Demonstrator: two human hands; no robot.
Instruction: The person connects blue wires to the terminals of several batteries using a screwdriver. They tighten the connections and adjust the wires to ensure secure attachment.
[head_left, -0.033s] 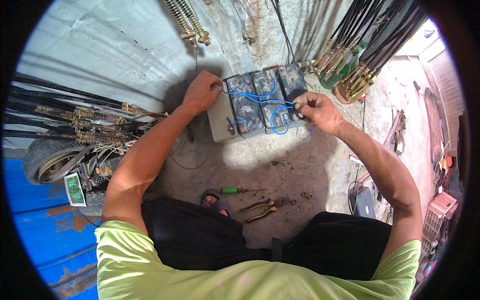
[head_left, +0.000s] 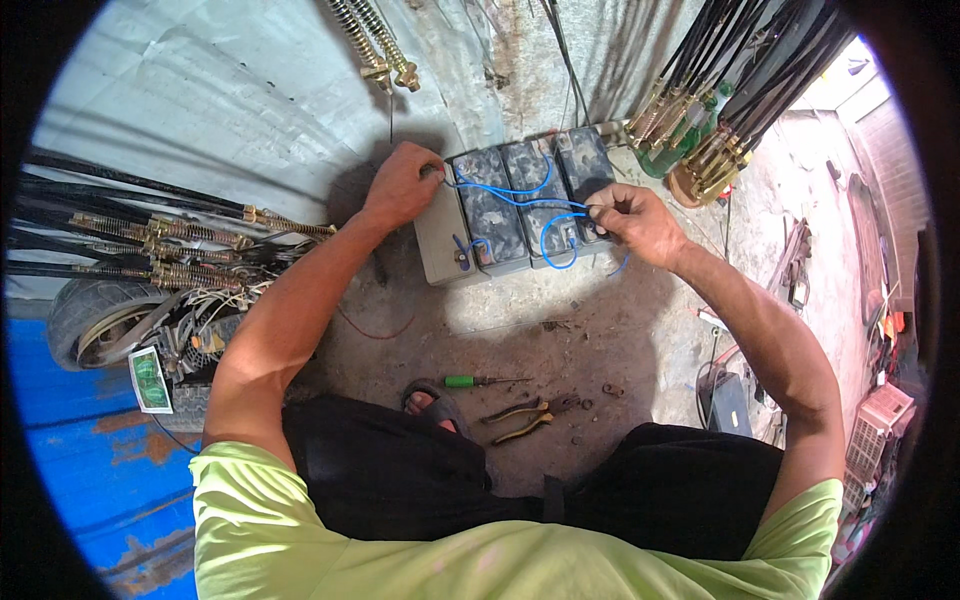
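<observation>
Head view, with twelve o'clock straight ahead of the seated person: a row of dark-topped batteries [head_left: 493, 215] stands on the concrete floor [head_left: 490, 305] between twelve and one, close to the pale wall [head_left: 250, 90]. Over at eleven, the left hand [head_left: 405, 182] has thumb and forefinger pressed together on the blue wires [head_left: 550, 203], just above the row's near-left block. At two, the right hand [head_left: 640, 222] pinches the same wires between thumb and fingertips, and one strand loops from there down onto a battery top. Between the hands, the wires cross above the blocks. Down at six lies a screwdriver [head_left: 460, 381] with a green handle, beside a sandalled foot [head_left: 433, 402]; just right of it are open-handled pliers [head_left: 515, 411]. Toward nine I see a wheel [head_left: 75, 322], with spring-ended cables [head_left: 190, 232] above it. A green bottle [head_left: 660, 158] stands between one and two; a dark box [head_left: 730, 405] sits at four.
</observation>
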